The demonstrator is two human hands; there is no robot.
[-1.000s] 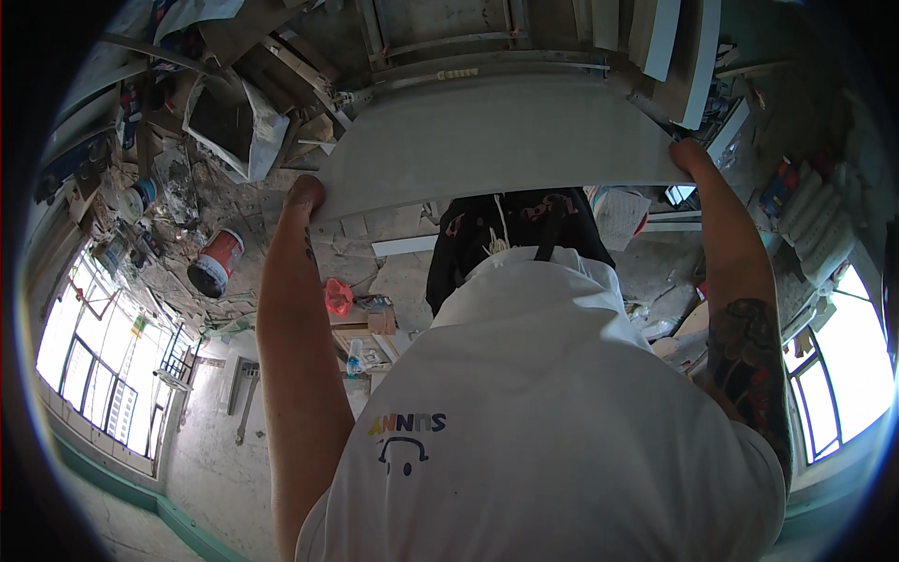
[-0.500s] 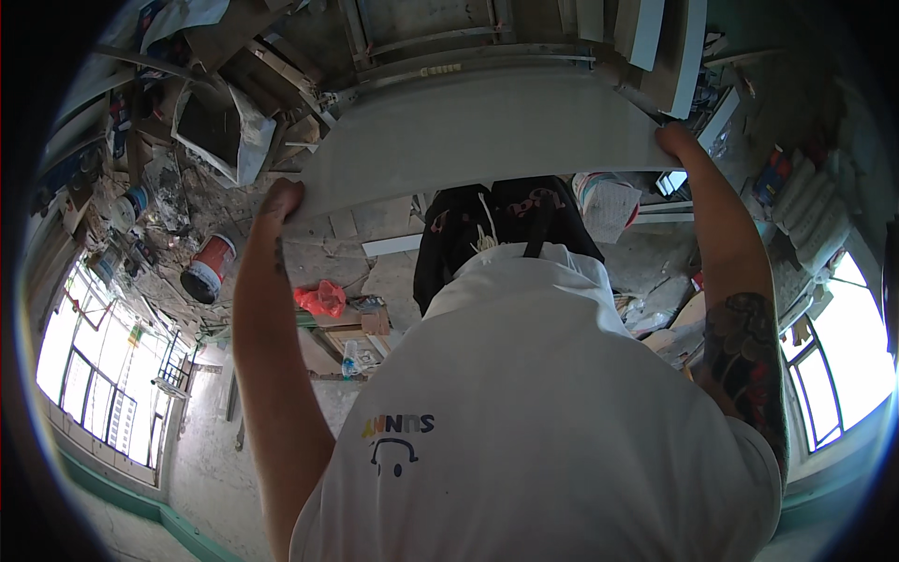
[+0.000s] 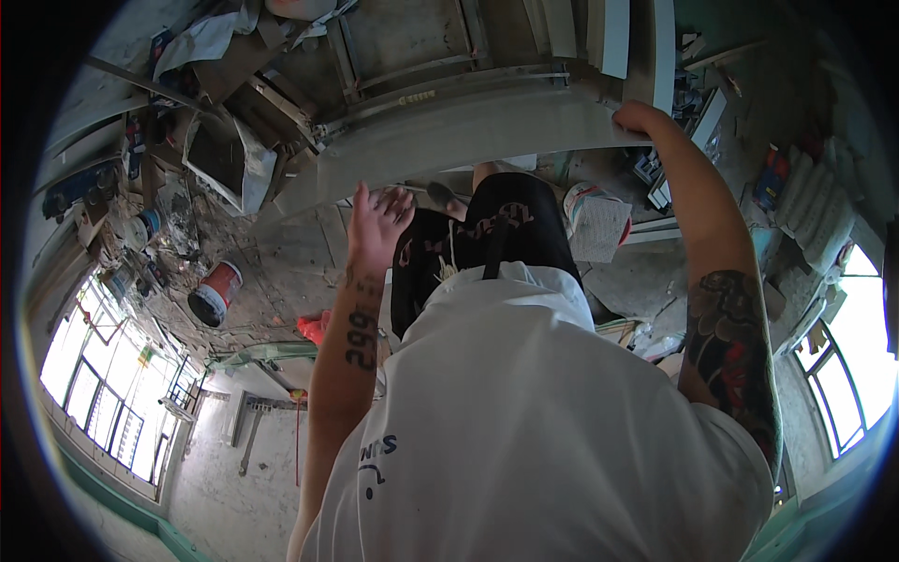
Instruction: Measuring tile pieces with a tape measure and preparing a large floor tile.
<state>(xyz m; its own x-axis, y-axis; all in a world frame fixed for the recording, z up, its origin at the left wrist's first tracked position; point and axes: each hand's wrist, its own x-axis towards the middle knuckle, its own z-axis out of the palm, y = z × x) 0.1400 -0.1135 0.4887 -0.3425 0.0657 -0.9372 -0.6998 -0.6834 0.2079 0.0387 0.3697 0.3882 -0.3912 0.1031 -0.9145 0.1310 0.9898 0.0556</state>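
A long, pale grey board [image 3: 459, 136] stretches across in front of me, tilted, its left end lower than its right. My right hand [image 3: 640, 117] grips the board's near edge close to its right end, fingers hidden behind it. My left hand [image 3: 382, 225] is off the board, just below its near edge, with the thumb raised and the fingers slightly bent and apart; nothing is in it. Beyond the board's far edge runs a metal frame [image 3: 403, 64] with crossbars.
White-edged panels [image 3: 611, 37] stand upright at the far right. A white-rimmed box [image 3: 257, 178] and scrap wood lie at the left, with a red-and-white bucket [image 3: 217, 290] nearer. A white bucket [image 3: 599, 225] stands right of my legs. Stacked sacks [image 3: 813, 201] line the right side.
My left hand has let go of the board's left end and moved right, towards my body. The board has shifted left and tilted, and my right hand has moved slightly left with it.
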